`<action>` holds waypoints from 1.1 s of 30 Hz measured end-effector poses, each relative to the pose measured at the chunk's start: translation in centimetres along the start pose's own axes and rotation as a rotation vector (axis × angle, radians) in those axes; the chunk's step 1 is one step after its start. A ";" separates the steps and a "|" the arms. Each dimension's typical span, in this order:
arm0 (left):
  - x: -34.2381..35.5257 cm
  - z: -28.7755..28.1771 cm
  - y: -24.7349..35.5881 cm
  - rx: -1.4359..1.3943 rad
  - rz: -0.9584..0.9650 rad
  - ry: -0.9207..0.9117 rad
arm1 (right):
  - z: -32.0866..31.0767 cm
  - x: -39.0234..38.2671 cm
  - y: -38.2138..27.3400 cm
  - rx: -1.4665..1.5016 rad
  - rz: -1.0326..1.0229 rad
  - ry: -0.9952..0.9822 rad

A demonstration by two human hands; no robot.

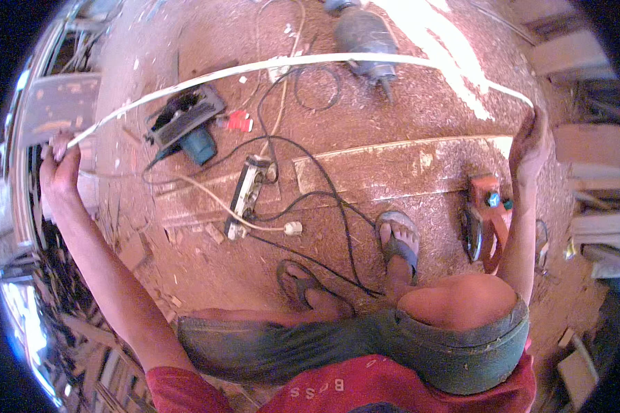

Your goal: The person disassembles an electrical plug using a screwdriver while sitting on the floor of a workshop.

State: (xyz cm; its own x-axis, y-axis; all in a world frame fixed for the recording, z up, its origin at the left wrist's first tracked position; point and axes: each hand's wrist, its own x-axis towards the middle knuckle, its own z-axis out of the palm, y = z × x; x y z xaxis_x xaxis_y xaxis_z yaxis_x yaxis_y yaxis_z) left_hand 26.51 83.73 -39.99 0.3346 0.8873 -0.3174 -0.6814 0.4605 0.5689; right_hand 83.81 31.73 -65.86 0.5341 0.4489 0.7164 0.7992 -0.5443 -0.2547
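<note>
A bent knee [461,303] fills the lower right of the frame, and both arms spread wide: left hand [60,165] and right hand [530,144] each grip an end of a thin wooden strip [289,63] arching across the top.

1. Single head-worn fisheye view, looking steeply down from above the person's own lap and knees [461,303].
2. It faces the sawdust floor [406,103] ahead, near enough to fill the frame with the outstretched arms and the feet.
3. Straight edges bow toward the dark circular rim.
</note>
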 end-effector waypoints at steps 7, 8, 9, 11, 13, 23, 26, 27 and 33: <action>-0.9 -3.2 -0.1 0.038 0.039 0.026 | 1.7 -2.4 1.6 0.149 0.043 -0.068; -1.2 -3.4 -0.5 0.069 0.124 0.027 | 2.1 -2.8 2.2 0.140 0.102 -0.125; -1.5 -3.7 -0.5 0.044 0.138 0.039 | 2.1 -2.7 2.1 0.096 0.099 -0.162; -1.7 -4.2 -0.2 -0.006 0.169 0.065 | 2.0 -2.6 1.9 0.009 0.090 -0.235; -1.8 -5.0 0.7 0.004 0.298 0.174 | 2.8 -3.1 2.0 0.050 0.101 -0.190; -6.6 -1.3 -6.0 0.172 0.535 0.039 | 5.4 -1.7 5.0 0.051 -0.023 -0.367; -8.2 -3.4 -4.4 0.204 0.456 -0.483 | 3.6 1.6 -2.4 0.228 -0.281 -0.591; -8.6 -3.4 -4.1 0.223 0.502 -0.410 | 2.4 3.2 -5.2 0.261 -0.417 -0.612; -10.9 3.3 -10.1 0.297 0.655 -0.170 | -2.8 12.4 -21.0 0.573 -0.529 -0.673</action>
State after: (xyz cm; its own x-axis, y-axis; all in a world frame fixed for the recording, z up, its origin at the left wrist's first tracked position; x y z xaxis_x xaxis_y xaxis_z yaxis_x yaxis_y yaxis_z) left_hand 31.86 69.50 -39.79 0.0324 0.9635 0.2656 -0.5796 -0.1984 0.7904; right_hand 72.83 46.72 -49.82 -0.0221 0.9330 0.3593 0.8942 0.1792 -0.4102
